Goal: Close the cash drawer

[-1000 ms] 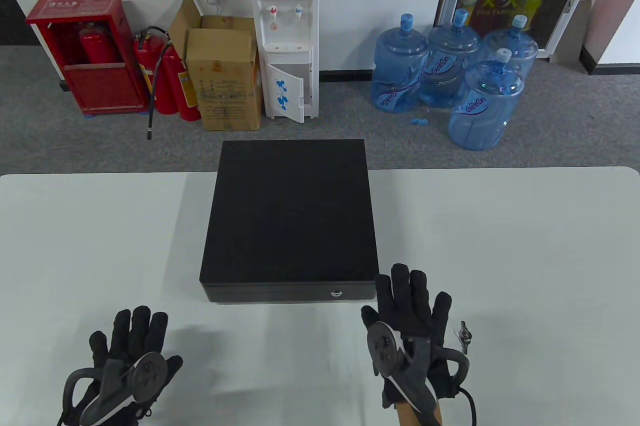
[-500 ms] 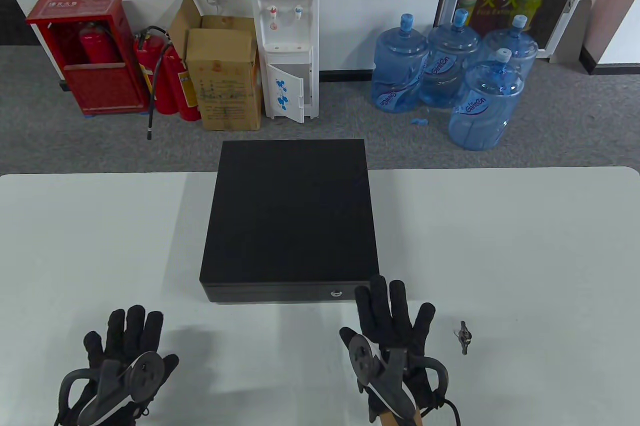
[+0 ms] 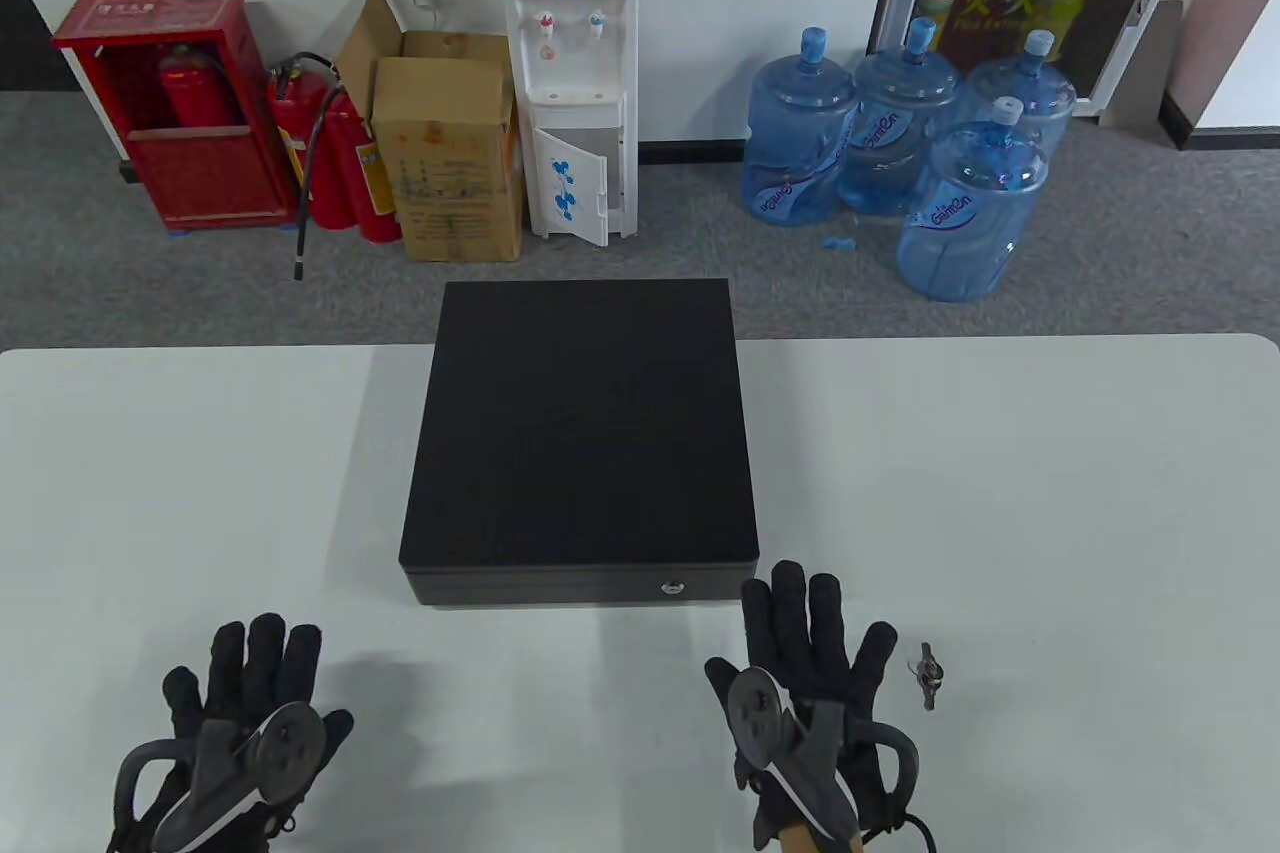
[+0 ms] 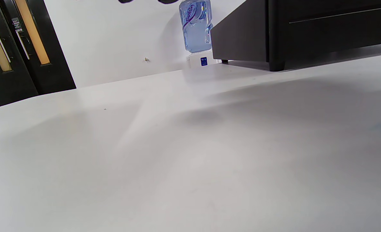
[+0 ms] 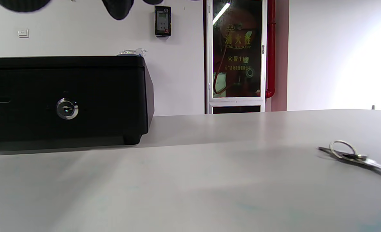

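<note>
Right grip [image 3: 815,683]: fingers spread flat, palm down, holding nothing, just over desk [image 3: 1050,493] near its 6 o'clock edge. Left grip [image 3: 245,703]: likewise splayed, empty, at about 7 o'clock on desk. Neither touching anything.

Cash drawer [image 3: 580,438] at desk centre, black, roughly square box, depth axis running 12–6. Front face [image 3: 575,585] turned to 6 o'clock, toward both hands, w/ round key lock [image 3: 673,585] right of centre on that face. Front panel looks flush w/ case in table view and in right wrist view [image 5: 64,100]; no gap or tray showing, so drawer prob. already shut or all but shut; can't confirm latch engaged.

Key relation: drawer front sits at 11 o'clock from right grip, fingertips close to its right front corner but apart from it. From left grip, front lies at 1–2 o'clock, clearly farther off. Right hand nearer, esp. to lock side. Any closing push would go straight toward 12 o'clock, along depth axis, square onto front face; off-centre push at corner could skew box on desk.

Keys on ring [image 3: 928,673] lying on desk at 3 o'clock of right grip, just beside little finger, untouched; also seen low right in right wrist view [image 5: 351,156].
</note>
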Demonstrator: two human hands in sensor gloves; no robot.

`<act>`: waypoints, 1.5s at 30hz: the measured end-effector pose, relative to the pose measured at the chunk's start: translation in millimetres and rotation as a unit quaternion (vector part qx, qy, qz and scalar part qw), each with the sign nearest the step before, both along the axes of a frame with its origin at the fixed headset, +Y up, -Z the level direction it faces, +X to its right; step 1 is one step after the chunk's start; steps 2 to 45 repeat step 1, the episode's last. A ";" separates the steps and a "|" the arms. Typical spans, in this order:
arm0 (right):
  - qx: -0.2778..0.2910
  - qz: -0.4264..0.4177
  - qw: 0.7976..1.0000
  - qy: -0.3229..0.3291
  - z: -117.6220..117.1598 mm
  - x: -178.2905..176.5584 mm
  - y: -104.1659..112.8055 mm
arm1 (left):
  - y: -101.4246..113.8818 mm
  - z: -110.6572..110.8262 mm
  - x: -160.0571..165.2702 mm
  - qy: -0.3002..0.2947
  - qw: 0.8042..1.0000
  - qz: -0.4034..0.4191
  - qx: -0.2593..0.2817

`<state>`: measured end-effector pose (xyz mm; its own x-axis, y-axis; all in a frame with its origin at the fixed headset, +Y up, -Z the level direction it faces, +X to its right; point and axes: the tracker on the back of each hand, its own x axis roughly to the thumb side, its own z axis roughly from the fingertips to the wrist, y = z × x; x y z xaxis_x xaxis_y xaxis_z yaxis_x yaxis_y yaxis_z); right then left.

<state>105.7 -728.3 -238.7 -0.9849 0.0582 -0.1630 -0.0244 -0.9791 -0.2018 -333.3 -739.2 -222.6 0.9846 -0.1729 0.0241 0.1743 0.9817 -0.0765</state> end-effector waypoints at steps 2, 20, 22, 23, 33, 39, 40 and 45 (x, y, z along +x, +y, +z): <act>-0.001 0.000 1.000 0.000 0.2 0.1 0.2 | 0.0 0.0 0.1 0.000 1.000 0.000 0.000; -0.001 0.000 1.000 0.000 0.2 0.1 0.2 | 0.0 0.0 0.1 0.000 1.000 0.000 0.000; -0.001 0.000 1.000 0.000 0.2 0.1 0.2 | 0.0 0.0 0.1 0.000 1.000 0.000 0.000; -0.001 0.000 1.000 0.000 0.2 0.1 0.2 | 0.0 0.0 0.1 0.000 1.000 0.000 0.000; -0.001 0.000 1.000 0.000 0.2 0.1 0.2 | 0.0 0.0 0.1 0.000 1.000 0.000 0.000; -0.001 0.000 1.000 0.000 0.2 0.1 0.2 | 0.0 0.0 0.1 0.000 1.000 0.000 0.000; -0.001 0.000 1.000 0.000 0.2 0.1 0.2 | 0.0 0.0 0.1 0.000 1.000 0.000 0.000; -0.001 0.000 1.000 0.000 0.2 0.1 0.2 | 0.0 0.0 0.1 0.000 1.000 0.000 0.000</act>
